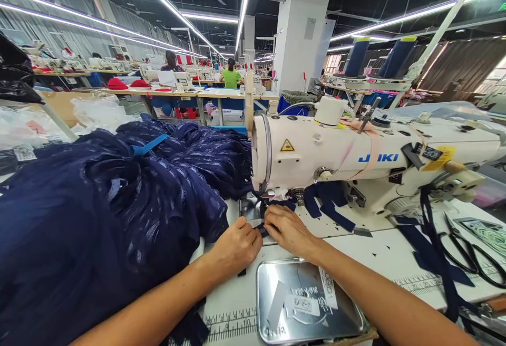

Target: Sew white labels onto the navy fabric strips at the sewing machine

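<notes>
My left hand (236, 246) and my right hand (288, 230) meet just in front of the needle area of a cream sewing machine (356, 159). Both have their fingers curled down, pinching a small navy fabric piece (259, 226) against the machine bed. The fingertips and most of that piece are hidden under the hands. A large heap of navy fabric (110, 203) lies beside my left forearm and covers the table's left half.
A metal tray (308, 304) sits near the table's front edge under my right forearm. Navy strips (430, 246) and black scissors (470, 256) lie at the right. Thread cones (358, 56) stand behind the machine. Other people work at tables (231, 77) further back.
</notes>
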A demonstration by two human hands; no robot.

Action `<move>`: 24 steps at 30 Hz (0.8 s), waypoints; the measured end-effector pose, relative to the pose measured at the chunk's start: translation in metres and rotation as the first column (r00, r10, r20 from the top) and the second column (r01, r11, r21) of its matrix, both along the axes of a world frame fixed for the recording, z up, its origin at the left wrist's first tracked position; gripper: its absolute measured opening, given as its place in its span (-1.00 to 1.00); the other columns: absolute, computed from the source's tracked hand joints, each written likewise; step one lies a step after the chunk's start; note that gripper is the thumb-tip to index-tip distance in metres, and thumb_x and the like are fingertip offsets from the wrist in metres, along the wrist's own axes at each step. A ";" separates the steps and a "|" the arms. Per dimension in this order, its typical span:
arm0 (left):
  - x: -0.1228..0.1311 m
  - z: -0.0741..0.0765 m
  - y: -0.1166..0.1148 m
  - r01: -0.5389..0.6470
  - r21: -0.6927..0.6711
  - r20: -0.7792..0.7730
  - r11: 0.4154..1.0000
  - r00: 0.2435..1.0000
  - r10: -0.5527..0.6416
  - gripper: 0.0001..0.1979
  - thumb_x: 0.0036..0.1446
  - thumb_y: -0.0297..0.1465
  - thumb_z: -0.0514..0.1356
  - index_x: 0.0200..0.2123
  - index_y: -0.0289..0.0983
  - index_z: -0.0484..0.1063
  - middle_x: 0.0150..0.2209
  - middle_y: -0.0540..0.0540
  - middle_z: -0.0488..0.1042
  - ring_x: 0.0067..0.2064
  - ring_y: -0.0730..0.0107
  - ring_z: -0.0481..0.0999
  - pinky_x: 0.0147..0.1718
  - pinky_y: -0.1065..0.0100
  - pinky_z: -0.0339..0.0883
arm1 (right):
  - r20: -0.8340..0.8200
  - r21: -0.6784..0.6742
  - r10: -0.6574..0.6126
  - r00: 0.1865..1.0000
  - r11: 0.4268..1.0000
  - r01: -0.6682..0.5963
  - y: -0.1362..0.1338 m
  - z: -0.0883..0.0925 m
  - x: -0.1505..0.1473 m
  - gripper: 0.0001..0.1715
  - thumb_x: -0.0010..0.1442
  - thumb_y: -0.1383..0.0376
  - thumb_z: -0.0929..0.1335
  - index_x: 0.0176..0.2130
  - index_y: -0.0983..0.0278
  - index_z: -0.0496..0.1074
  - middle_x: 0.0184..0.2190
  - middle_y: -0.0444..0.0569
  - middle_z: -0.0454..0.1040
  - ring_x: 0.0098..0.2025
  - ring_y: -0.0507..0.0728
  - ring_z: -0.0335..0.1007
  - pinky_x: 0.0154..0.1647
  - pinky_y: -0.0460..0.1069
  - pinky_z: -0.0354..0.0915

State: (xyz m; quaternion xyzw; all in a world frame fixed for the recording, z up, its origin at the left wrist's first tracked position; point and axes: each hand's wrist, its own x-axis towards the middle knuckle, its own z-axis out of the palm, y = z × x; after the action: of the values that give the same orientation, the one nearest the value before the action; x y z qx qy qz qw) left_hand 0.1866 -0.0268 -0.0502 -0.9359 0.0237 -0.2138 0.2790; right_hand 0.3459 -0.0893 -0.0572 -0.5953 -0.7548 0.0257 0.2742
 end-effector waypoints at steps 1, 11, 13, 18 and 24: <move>0.000 0.000 0.000 0.001 -0.002 -0.002 1.000 1.000 -0.001 -0.81 0.00 -0.64 -0.03 -0.50 -0.39 0.34 -0.63 -0.06 0.34 -0.57 0.38 0.29 -0.51 0.32 0.06 | -0.028 -0.007 0.002 1.000 1.000 -0.002 0.000 0.000 0.001 -0.85 0.10 0.47 0.26 -0.48 0.33 0.36 -0.40 -0.07 0.36 -0.32 0.05 0.26 -0.26 -0.03 0.18; 0.001 -0.002 0.002 -0.076 -0.070 -0.101 0.995 0.993 0.069 -0.88 0.00 -0.60 0.05 -0.52 -0.40 0.35 -0.61 -0.06 0.35 -0.54 0.38 0.30 -0.50 0.31 0.07 | 0.365 -0.025 -0.036 0.930 0.999 0.048 -0.020 0.002 -0.018 -0.78 0.06 0.52 0.26 -0.28 0.34 0.41 -0.30 0.02 0.37 -0.26 0.14 0.23 -0.28 0.04 0.24; -0.004 0.005 0.004 -0.080 -0.091 -0.108 0.993 0.992 0.070 -0.88 0.00 -0.58 0.07 -0.54 -0.39 0.35 -0.59 -0.06 0.35 -0.51 0.37 0.30 -0.50 0.31 0.09 | 0.527 -0.016 -0.037 0.849 0.998 0.054 -0.023 0.001 -0.025 -0.83 0.03 0.53 0.27 -0.34 0.39 0.40 -0.34 0.07 0.34 -0.29 0.17 0.23 -0.35 0.04 0.25; -0.021 0.018 0.010 -0.010 -0.209 -0.087 0.978 0.996 -0.008 -0.81 0.08 -0.52 0.06 -0.56 -0.32 0.34 -0.32 -0.08 0.44 -0.26 0.31 0.36 -0.19 0.18 0.16 | 0.659 -0.060 0.144 0.738 0.988 -0.139 -0.020 0.008 -0.013 -0.80 0.06 0.52 0.25 -0.27 0.42 0.38 -0.36 0.08 0.35 -0.30 0.15 0.24 -0.41 -0.01 0.26; 0.004 -0.001 0.004 -0.019 -0.415 -0.101 0.909 0.995 -0.025 -0.89 0.04 -0.58 0.06 -0.43 -0.33 0.37 -0.25 -0.10 0.47 -0.19 0.39 0.41 -0.13 0.33 0.22 | 0.648 -0.046 0.173 0.742 0.981 -0.189 -0.007 0.011 0.021 -0.69 0.10 0.53 0.22 -0.13 0.45 0.36 -0.16 0.14 0.40 -0.16 0.17 0.28 -0.18 0.02 0.30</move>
State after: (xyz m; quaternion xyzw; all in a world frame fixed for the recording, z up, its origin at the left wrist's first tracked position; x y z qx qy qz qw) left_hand 0.1903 -0.0227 -0.0509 -0.9836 -0.0063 -0.1655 0.0716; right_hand 0.3667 -0.0966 -0.0461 -0.4881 -0.8572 -0.1638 -0.0014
